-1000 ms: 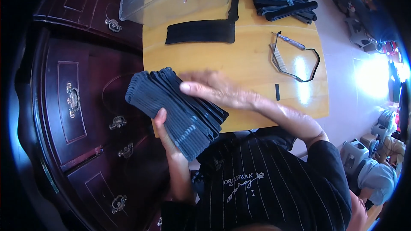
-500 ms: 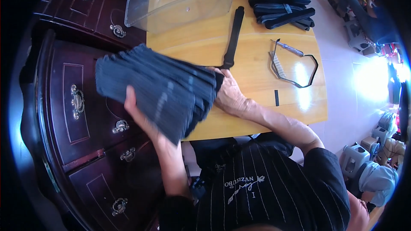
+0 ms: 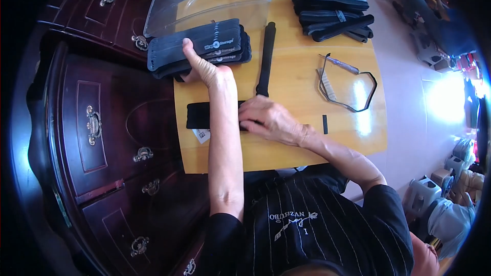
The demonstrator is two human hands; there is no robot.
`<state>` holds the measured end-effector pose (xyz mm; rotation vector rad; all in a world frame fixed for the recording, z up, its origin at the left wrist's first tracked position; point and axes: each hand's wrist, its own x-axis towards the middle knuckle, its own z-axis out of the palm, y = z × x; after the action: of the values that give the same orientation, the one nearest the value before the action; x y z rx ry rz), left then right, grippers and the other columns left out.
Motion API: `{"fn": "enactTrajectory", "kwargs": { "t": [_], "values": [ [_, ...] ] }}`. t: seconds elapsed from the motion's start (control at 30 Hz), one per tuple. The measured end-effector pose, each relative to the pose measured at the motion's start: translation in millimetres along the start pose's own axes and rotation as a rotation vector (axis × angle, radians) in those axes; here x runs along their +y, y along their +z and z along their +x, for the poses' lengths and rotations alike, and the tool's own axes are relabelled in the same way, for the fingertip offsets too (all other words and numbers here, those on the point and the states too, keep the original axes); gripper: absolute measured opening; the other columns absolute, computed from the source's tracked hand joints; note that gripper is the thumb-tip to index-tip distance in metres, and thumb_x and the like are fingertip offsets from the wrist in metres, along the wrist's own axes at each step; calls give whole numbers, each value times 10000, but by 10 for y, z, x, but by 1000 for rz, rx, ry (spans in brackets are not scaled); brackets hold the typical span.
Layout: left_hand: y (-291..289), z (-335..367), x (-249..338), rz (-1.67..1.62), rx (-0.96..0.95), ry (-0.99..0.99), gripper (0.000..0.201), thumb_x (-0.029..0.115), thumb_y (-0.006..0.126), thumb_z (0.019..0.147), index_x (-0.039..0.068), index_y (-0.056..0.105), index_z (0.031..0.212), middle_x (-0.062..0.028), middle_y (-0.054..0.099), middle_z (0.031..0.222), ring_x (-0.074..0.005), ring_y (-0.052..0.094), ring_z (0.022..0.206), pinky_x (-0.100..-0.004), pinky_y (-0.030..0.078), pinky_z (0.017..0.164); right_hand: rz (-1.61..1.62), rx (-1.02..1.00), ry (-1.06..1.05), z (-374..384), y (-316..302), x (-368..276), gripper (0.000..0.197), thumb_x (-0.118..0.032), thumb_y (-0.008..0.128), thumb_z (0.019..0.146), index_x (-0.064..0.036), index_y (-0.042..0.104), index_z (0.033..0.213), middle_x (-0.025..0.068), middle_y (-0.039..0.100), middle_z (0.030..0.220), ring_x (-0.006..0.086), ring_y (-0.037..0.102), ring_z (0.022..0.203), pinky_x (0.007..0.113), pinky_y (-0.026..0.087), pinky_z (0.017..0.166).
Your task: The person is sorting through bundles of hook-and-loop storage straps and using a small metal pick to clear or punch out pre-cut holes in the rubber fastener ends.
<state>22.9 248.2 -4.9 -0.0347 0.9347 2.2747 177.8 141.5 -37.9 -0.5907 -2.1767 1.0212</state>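
Observation:
My left hand [image 3: 204, 69] grips a bundle of flat black straps [image 3: 194, 46] with pale print, thumb on top and the other fingers hidden underneath. The bundle is at the table's far left, in front of the clear plastic box. Lower down, a short, wide black strap [image 3: 198, 115] lies flat on the tabletop, partly covered by my left forearm. At its right end my right hand [image 3: 271, 120] has its fingers curled closed on it. A white label [image 3: 202, 135] shows from under this strap. One long black strap [image 3: 265, 59] lies just beyond my right hand.
The clear box [image 3: 209, 5] stands at the back left of the yellow table [image 3: 291, 82]. More black straps [image 3: 330, 5] are piled at the back right. A screwdriver-like tool [image 3: 342, 65], a looped black band [image 3: 375, 84] and a small black strip [image 3: 325, 124] lie right. Dark drawers [image 3: 92, 117] border the left.
The strap bundle, earlier between both hands, has moved away from me toward the clear box in my left hand. My right hand has left it and come down onto the short strap.

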Motion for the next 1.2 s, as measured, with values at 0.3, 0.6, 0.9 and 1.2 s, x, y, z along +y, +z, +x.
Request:
{"fn": "enactTrajectory", "kwargs": {
  "t": [0.3,0.6,0.9,1.2],
  "values": [
    [265,-123,80,-8,165,-38,984,266,884,666,194,133,1298,-143,448,1295,-297,579,1061,-502,560,903,-559,589,-73,879,-1011,45,235,-138,638,855,-76,620,1081,112,571,1152,307,493,1100,405,429,902],
    [60,54,113,34,130,-87,996,265,911,640,146,188,1315,-127,457,1341,-274,584,1093,-498,557,923,-556,282,-60,1331,-1170,444,212,-241,564,950,-97,632,1089,122,663,993,313,561,1022,426,454,908],
    [43,-120,216,149,4,-185,1356,398,913,614,156,-100,1483,-127,364,1456,-260,454,1278,-451,372,1117,-663,133,6,1279,-1369,290,217,-213,505,987,-74,612,1114,105,652,1026,303,544,1057,398,456,928],
    [-50,-57,107,137,-19,-175,1267,520,797,734,137,-157,1475,-123,362,1474,-255,430,1298,-423,340,1125,-552,222,2,1260,-1393,396,225,-211,491,983,-50,629,1058,132,662,980,334,565,1041,429,463,925]
  ]
}}
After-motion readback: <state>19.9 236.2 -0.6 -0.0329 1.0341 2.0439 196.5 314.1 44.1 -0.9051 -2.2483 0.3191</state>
